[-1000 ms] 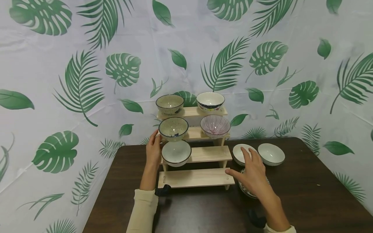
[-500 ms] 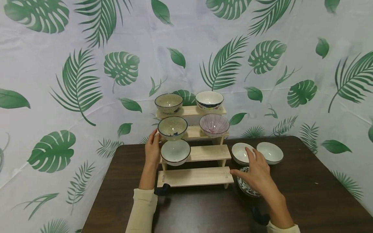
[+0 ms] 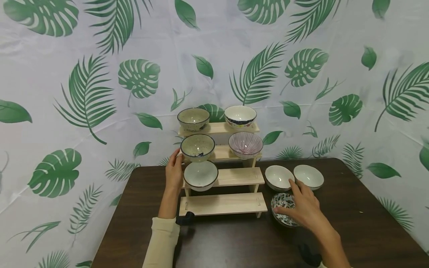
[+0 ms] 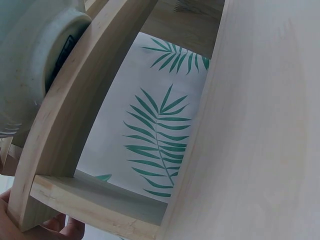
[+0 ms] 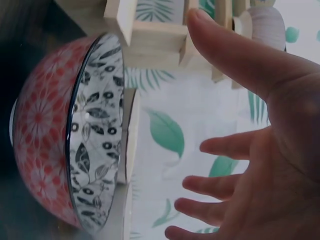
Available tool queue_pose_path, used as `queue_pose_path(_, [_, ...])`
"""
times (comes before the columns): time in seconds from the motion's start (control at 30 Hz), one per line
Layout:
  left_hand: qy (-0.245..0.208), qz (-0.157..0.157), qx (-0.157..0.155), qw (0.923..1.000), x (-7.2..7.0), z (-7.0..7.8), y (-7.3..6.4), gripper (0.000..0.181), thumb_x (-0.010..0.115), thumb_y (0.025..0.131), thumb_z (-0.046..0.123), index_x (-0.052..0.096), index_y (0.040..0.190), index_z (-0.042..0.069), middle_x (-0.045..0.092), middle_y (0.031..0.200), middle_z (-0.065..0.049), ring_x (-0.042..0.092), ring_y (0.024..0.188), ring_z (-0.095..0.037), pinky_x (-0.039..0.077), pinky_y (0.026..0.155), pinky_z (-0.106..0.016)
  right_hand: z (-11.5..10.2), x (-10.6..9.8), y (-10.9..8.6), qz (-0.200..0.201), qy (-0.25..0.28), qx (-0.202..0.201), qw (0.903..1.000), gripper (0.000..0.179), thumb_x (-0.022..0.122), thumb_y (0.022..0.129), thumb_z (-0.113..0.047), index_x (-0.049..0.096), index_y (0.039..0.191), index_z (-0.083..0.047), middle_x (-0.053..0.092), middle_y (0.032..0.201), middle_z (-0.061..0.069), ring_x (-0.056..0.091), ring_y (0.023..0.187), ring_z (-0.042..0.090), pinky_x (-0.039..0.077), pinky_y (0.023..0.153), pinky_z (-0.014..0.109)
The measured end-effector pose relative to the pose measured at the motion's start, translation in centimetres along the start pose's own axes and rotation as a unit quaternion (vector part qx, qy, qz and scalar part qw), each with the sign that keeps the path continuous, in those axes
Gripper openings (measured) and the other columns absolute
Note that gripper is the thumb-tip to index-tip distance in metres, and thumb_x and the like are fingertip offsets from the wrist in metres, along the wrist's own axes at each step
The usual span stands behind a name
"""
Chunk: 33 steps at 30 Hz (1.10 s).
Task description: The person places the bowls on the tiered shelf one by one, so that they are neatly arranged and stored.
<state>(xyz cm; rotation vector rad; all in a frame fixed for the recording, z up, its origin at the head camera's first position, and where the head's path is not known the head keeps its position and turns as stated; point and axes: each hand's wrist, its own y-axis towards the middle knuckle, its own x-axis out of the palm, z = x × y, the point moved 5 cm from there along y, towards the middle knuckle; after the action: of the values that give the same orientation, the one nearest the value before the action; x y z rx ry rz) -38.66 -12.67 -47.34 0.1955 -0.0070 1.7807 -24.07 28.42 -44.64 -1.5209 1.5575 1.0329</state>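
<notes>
A stepped wooden stand (image 3: pixel 222 204) rises at the middle of the table. My left hand (image 3: pixel 173 173) is at its left side; in the left wrist view the fingers (image 4: pixel 74 228) curl round a wooden upright. At the stand's right a bowl (image 3: pixel 283 201) sits on the table, its inside printed with dark leaves. Its outside, red with flower shapes, shows in the right wrist view. Over this bowl my right hand (image 3: pixel 306 208) hovers with thumb and fingers spread, apart from the rim and holding nothing.
Two plain white bowls (image 3: pixel 279 176) (image 3: pixel 309 175) stand behind the patterned one. On the stand are two speckled bowls (image 3: pixel 199 145) (image 3: pixel 193 117), a white bowl (image 3: pixel 201 175), a pink-striped bowl (image 3: pixel 246 144) and a white, dark-banded bowl (image 3: pixel 240 114). A leaf-print cloth hangs behind the table.
My right hand has moved to the right and a little nearer to me, uncovering more of the leaf-printed bowl. My left hand stays at the stand's side.
</notes>
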Motion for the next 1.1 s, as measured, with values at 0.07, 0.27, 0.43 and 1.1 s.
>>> queue_pose_path(0.07, [0.004,0.0,0.002,1.0,0.0,0.1,0.0,0.05,0.048,0.109,0.041,0.046,0.156,0.023,0.055,0.149,-0.012,0.051,0.137,-0.026,0.043,0.113,-0.045,0.3,0.0,-0.1,-0.011,-0.004,0.0,0.9999,0.124,0.085,0.077,-0.059,0.02,0.163,0.002,0.019,0.161,0.039,0.022,0.142,0.063,0.025,0.102,0.082])
queue_pose_path(0.27, [-0.002,0.002,-0.002,1.0,0.0,0.1,0.2,0.05,0.048,0.109,0.039,0.046,0.156,0.022,0.055,0.15,-0.013,0.051,0.137,-0.026,0.042,0.114,-0.044,0.9,0.1,-0.1,-0.039,-0.016,-0.001,0.9991,0.124,0.087,0.074,-0.059,0.024,0.16,0.005,0.02,0.159,0.042,0.024,0.14,0.066,0.026,0.101,0.083])
queue_pose_path(0.43, [-0.01,0.0,-0.009,0.9999,0.0,0.0,0.2,0.051,0.048,0.109,0.039,0.044,0.157,0.022,0.054,0.152,-0.013,0.05,0.138,-0.027,0.039,0.116,-0.044,1.6,0.6,0.0,-0.072,-0.02,0.007,0.9972,0.125,0.089,0.072,-0.058,0.026,0.158,0.007,0.023,0.156,0.045,0.024,0.139,0.067,0.027,0.101,0.084])
queue_pose_path(1.1, [-0.007,-0.009,-0.019,0.9997,0.0,0.0,0.4,0.052,0.045,0.111,0.036,0.04,0.16,0.021,0.051,0.155,-0.014,0.046,0.142,-0.028,0.037,0.118,-0.047,3.2,2.9,0.3,-0.154,0.044,0.034,0.9865,0.132,0.094,0.07,-0.046,0.015,0.161,0.007,0.01,0.159,0.046,0.013,0.141,0.07,0.023,0.103,0.086])
